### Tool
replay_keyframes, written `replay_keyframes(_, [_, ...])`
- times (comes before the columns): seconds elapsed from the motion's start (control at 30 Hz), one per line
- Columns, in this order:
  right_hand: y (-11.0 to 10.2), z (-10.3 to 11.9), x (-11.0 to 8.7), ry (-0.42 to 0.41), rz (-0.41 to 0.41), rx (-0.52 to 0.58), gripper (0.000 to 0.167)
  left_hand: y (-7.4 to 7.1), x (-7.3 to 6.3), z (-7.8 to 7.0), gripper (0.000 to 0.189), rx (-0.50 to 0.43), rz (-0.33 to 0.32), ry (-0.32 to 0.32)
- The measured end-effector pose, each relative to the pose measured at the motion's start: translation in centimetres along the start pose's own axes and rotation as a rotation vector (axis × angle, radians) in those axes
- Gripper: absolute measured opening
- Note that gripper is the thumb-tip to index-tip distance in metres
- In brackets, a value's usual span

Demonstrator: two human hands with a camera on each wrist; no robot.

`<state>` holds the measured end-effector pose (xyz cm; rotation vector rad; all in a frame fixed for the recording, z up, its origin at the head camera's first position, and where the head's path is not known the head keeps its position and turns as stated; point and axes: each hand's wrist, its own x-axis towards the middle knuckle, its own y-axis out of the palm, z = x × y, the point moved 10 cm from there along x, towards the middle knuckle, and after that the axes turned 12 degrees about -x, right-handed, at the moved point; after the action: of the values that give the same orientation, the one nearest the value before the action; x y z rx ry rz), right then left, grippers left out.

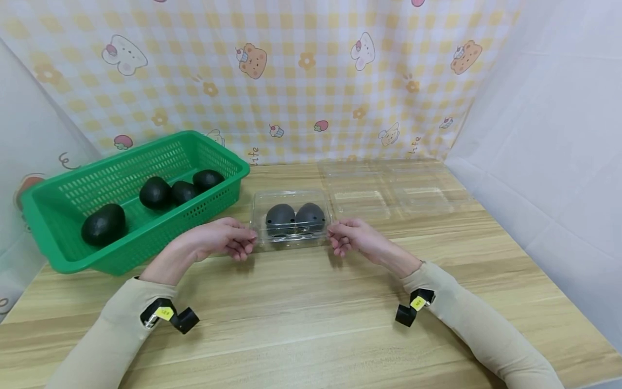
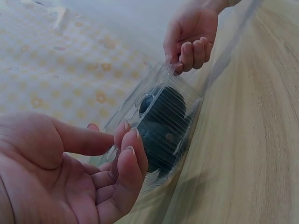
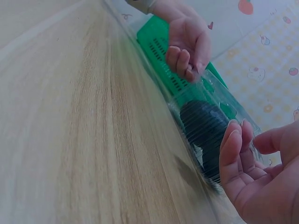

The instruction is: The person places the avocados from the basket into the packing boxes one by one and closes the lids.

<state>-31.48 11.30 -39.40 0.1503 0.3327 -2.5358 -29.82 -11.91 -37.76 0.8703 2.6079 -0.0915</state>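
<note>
A clear plastic clamshell box (image 1: 291, 195) with its lid down sits on the wooden table, straight ahead of me. Inside it are two dark avocados (image 1: 280, 216), side by side. At the box's left front corner, my left hand (image 1: 223, 240) pinches the rim between thumb and fingertips. My right hand (image 1: 357, 239) grips the opposite corner in the same way. Both wrist views show the ribbed side of the box (image 2: 180, 100) facing me between the two hands, with the dark fruit (image 3: 203, 123) behind the plastic.
A green slotted basket (image 1: 218, 202) holding several avocados (image 1: 103, 224) stands to the left, close beside my left forearm. More clear plastic containers (image 1: 362, 204) lie at the back right. Behind the table hangs a yellow checked cloth (image 1: 306, 92); white cloth (image 1: 544, 135) borders the right side.
</note>
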Motion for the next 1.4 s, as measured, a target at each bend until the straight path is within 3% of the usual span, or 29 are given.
replay_keyframes(1.1, [-0.02,-0.25,0.0,0.011,-0.073,0.02,0.019,-0.14,0.07,-0.13,0.025,0.028,-0.059,0.015])
replay_keyframes(1.4, [0.02,-0.19,0.17,0.015,-0.117,0.04,0.029,0.02,0.14,-0.39,0.026,0.035,-0.102,0.027])
